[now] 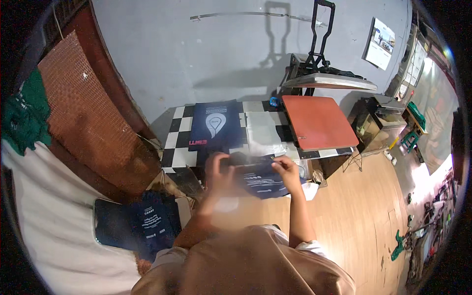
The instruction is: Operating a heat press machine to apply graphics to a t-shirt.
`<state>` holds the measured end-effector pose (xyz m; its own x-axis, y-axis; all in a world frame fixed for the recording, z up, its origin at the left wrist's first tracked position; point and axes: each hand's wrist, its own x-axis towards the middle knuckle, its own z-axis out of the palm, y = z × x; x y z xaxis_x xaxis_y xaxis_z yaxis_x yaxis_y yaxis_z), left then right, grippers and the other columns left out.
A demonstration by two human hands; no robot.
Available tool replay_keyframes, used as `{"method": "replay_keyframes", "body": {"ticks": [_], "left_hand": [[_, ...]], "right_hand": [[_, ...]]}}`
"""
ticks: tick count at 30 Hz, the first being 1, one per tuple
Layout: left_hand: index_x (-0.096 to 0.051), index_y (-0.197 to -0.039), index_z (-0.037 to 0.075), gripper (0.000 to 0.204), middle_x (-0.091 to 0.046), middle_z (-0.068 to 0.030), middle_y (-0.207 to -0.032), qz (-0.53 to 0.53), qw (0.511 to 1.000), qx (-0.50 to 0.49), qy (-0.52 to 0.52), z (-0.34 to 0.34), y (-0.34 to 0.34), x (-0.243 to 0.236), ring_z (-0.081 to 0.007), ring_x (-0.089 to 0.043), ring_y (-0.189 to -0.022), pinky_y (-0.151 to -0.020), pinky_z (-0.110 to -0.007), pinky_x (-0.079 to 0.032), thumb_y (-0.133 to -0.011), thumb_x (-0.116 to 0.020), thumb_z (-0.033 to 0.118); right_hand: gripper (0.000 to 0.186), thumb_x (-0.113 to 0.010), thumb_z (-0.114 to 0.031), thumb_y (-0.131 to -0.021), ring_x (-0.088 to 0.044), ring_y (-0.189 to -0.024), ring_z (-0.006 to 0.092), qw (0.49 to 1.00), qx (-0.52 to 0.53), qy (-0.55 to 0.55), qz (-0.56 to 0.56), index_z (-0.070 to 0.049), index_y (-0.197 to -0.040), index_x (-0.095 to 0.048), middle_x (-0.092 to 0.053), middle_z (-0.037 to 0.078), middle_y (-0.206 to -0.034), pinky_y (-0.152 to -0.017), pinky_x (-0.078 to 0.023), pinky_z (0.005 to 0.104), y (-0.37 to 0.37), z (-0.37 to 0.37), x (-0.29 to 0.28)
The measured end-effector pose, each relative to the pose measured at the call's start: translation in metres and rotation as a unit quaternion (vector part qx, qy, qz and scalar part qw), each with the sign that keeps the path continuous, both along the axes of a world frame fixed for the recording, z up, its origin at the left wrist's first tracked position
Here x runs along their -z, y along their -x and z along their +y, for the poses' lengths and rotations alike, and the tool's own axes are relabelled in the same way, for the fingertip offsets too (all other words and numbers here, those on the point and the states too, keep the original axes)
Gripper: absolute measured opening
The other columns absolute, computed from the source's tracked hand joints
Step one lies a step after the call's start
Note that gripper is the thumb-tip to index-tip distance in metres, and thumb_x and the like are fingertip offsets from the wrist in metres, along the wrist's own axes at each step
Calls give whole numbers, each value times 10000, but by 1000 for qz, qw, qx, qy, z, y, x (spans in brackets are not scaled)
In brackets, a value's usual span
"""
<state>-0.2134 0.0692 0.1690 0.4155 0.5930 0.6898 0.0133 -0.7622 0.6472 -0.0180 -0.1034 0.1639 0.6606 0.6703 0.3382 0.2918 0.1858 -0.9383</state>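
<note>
A navy cloth bag point(263, 181) with white print is held up in front of me at the near edge of the checkered table. My right hand point(286, 172) pinches its upper right edge between thumb and fingers. At the bag's left side, my left hand point(217, 173) is closed on the cloth, though blur hides its fingertips. Flat on the table lies another navy bag point(215, 124), printed with a pale drop-shaped logo and red lettering. Beside it is a whitish sheet point(263, 127). A heat press stands to the right, its red lower plate point(319, 122) bare beneath the raised upper plate point(329, 82).
More navy printed bags point(150, 221) lie low at my left, by a pale cloth cover point(59, 206). A woven brown panel point(91, 105) leans at the left. The checkered table point(178, 140) backs onto a grey wall. A glass-sided case point(376, 128) stands right of the press.
</note>
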Motion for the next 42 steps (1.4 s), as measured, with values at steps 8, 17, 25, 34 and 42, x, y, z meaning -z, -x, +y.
{"method": "replay_keyframes", "body": {"ticks": [8,17,25,34,42], "left_hand": [[-701,-1046,66,274,-715,-108,-952,239,934,199,176,-31,-15,3,-271,-679,-885,-800,-373,-515,-803,-749,183],[-708,-958,-17,326,-712,-200,-873,201,978,23,59,-12,-9,20,-335,-700,-778,-688,-394,-515,-907,-692,305],[-698,-925,-30,415,-683,-240,-822,35,989,41,135,-8,1,-31,-381,-682,-768,-677,-421,-509,-901,-679,383],[-695,-1016,-3,283,-724,-96,-919,1,983,33,178,17,16,-34,-168,-655,-830,-777,-324,-504,-935,-673,267],[-690,-1036,-5,263,-704,-33,-927,-45,978,33,203,29,21,-30,-117,-620,-848,-788,-289,-492,-957,-661,244]], "right_hand": [[181,-691,63,-794,-616,-853,199,984,-112,18,-135,11,-967,-698,-628,86,-931,-750,-487,292,52,15,-43],[196,-731,18,-799,-592,-827,165,995,-53,60,-65,-15,-982,-670,-612,64,-860,-757,-472,272,29,5,-19],[214,-758,-27,-789,-618,-770,203,979,54,137,-138,-1,-981,-666,-683,121,-888,-684,-478,311,6,-11,-13],[196,-734,-21,-746,-668,-786,347,944,134,179,-241,-3,-934,-682,-691,183,-890,-729,-503,404,-36,-28,20],[175,-763,-39,-733,-668,-764,329,917,156,235,-283,-6,-880,-673,-696,165,-867,-724,-501,394,-52,-44,34]]}}
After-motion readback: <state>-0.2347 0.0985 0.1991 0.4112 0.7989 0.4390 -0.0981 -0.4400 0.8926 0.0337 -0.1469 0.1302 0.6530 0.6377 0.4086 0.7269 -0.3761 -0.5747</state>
